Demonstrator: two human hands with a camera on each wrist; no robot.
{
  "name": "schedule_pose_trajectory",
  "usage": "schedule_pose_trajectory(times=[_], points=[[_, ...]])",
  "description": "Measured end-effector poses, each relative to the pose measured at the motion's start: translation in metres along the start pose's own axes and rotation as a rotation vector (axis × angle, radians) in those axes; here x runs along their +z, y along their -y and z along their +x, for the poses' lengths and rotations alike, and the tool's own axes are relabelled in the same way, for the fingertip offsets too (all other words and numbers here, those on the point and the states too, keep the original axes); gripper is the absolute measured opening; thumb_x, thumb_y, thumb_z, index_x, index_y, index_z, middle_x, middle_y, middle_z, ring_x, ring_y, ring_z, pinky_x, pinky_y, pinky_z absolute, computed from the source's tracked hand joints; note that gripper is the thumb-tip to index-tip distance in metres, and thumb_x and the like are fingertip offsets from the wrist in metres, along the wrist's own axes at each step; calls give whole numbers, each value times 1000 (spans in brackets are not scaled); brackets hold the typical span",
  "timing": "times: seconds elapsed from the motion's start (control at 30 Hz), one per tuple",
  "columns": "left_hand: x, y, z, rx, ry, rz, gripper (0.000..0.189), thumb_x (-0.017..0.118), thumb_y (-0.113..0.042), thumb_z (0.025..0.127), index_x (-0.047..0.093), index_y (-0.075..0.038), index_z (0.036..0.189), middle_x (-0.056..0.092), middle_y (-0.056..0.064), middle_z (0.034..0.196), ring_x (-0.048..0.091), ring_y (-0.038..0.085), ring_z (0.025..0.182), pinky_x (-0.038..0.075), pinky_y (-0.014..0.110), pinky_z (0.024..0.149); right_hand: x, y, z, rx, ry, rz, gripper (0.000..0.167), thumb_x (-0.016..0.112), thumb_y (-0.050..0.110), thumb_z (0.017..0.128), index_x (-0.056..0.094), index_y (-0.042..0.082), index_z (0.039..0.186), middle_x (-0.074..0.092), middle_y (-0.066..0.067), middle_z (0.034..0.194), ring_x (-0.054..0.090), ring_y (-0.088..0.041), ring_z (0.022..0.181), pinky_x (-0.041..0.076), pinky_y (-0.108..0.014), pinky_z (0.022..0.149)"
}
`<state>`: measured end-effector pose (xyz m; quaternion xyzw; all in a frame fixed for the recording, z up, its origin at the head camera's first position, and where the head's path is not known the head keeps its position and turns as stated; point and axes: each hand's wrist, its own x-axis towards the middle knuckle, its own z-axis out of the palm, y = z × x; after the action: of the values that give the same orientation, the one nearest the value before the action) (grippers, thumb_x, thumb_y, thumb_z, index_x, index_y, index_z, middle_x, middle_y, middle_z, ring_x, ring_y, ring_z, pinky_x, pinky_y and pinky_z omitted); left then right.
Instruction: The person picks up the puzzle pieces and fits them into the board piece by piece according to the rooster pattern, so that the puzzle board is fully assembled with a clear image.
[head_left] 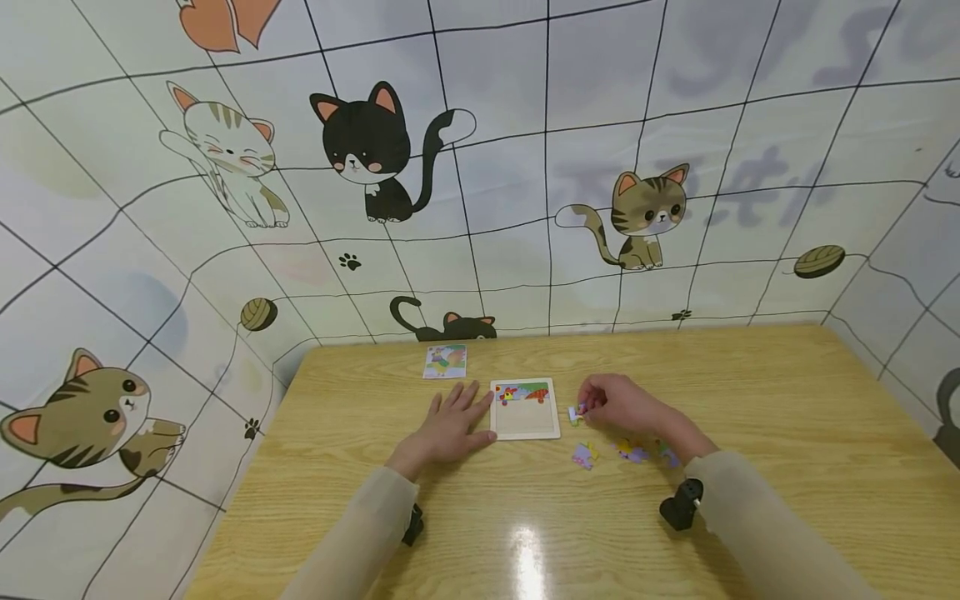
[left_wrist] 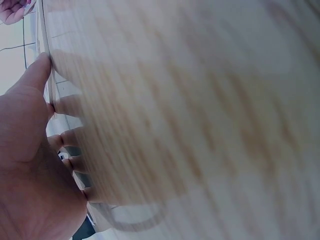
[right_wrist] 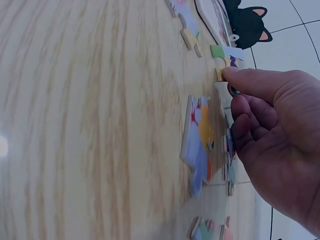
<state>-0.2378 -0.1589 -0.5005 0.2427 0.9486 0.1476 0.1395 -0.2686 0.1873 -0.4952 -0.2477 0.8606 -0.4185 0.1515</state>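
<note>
A white-framed jigsaw tray (head_left: 527, 423) lies flat on the table, its top strip filled with pieces that form a colourful picture and its lower part bare. Spread on the wood at the tray's left side is my left hand (head_left: 446, 427), with fingertips and thumb right at the frame's edge. To the right of the tray, my right hand (head_left: 621, 406) pinches a jigsaw piece (right_wrist: 219, 51) between thumb and fingers, close over the table. The right wrist view shows that piece with green, white and yellow parts, partly hidden by the thumb.
Nearer to me lie several loose pieces: a lilac one with yellow (head_left: 583, 455), a yellow and lilac one (head_left: 634, 452) and another (head_left: 667, 453) beside the right forearm. A square picture card (head_left: 445, 362) rests at the back left. A cat-printed wall covering (head_left: 510, 275) borders the table.
</note>
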Motion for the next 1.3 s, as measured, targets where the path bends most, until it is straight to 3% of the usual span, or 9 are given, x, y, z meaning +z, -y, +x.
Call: schedule_pose_trajectory(times=[0.37,0.67,0.87,1.3], points=[[-1,-1,-2,9,-6,-6,73,51,-50,105,28,-15,164,13,16,170,6,41,155,7,68,118,10,16,16,-36,-78,52,10,74,5,94,66,5,99,64,-3,89,58,-19,82,49,-30,70],[2,4,0,23,-20,-11,74,50,-52,105,27,-13,164,13,18,170,4,42,155,4,69,117,33,34,37,-55,-108,91,9,73,0,93,66,1,99,66,-6,91,60,-18,82,49,-29,71],[5,6,2,-7,-5,1,74,48,-55,104,25,-19,165,9,13,171,1,38,156,3,66,119,48,42,52,-28,-111,126,10,74,-1,92,67,1,97,66,-5,91,60,-16,83,50,-30,74],[-4,-4,-2,-1,-5,1,72,50,-50,105,29,-14,164,13,17,170,6,42,155,7,68,118,73,59,67,-14,-131,90,11,75,-4,89,67,0,96,67,-4,87,61,-14,80,50,-29,73]])
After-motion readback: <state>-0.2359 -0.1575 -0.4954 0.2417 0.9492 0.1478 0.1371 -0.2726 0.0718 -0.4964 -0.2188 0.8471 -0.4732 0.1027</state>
